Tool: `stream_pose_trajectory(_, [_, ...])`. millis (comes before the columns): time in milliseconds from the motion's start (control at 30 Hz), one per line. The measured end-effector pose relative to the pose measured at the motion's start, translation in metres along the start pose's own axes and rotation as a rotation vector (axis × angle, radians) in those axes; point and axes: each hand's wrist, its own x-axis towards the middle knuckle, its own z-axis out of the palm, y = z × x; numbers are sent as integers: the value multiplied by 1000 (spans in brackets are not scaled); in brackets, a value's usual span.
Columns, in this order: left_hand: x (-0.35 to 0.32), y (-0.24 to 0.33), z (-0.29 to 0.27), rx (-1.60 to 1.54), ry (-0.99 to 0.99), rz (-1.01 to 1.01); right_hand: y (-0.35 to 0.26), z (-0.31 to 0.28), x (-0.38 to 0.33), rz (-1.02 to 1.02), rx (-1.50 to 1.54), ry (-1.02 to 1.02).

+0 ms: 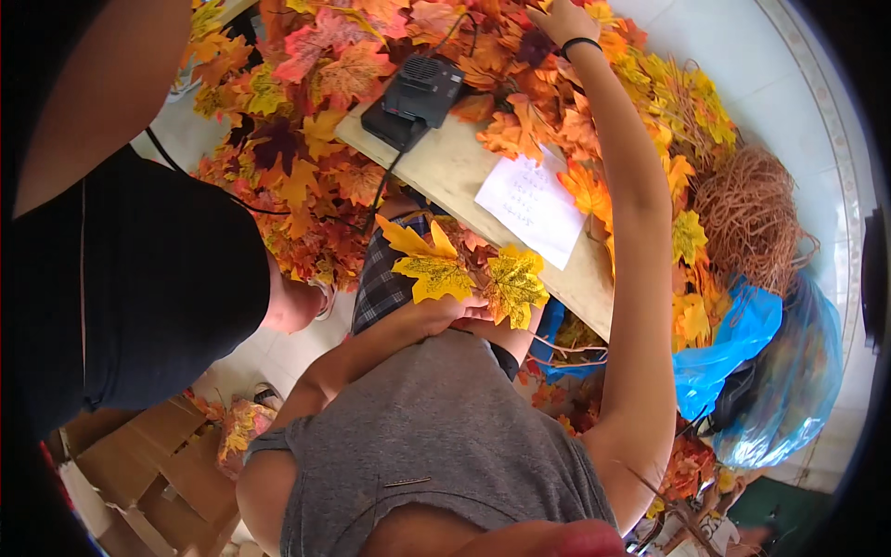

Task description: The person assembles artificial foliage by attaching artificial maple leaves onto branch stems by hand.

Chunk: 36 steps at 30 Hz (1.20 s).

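Note:
Low in front of my body, my left hand (450,316) is closed on the stems of an artificial maple leaf sprig (433,276). Its yellow leaves carry dark speckles, and an orange one sits behind them. Thin brown stems (571,351) stick out to the right of that hand. My right arm stretches far forward across the table, with a black band at the wrist. My right hand (561,23) is at the top edge over the heaped artificial leaves (529,125); its fingertips are partly cut off, so their grip is unclear.
A pale table (455,172) bears a black device (422,88) with a cable and a handwritten paper sheet (534,204). Brown stringy stems (752,218) and a blue plastic bag (780,371) lie right. Another person in black (148,288) stands left, near cardboard boxes (158,464).

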Motion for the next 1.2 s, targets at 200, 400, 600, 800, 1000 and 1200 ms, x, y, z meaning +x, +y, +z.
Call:
stream_pose_trajectory(200, [1,-3,-6,40,41,16,4,24,11,-44,-128,-60])
stream_pose_trajectory(400, [-7,9,7,178,-157,131,7,35,13,-84,-292,61])
stream_pose_trajectory(600, [0,1,-4,53,-30,-46,-8,-73,2,253,332,286])
stream_pose_trajectory(800, [-10,20,12,-75,32,184,18,-152,-50,-108,673,709])
stream_pose_trajectory(1000, [-33,32,34,58,79,405,-38,-192,-237,200,932,150])
stream_pose_trajectory(1200, [-41,33,55,203,174,308,-53,-173,-333,456,1130,-286])
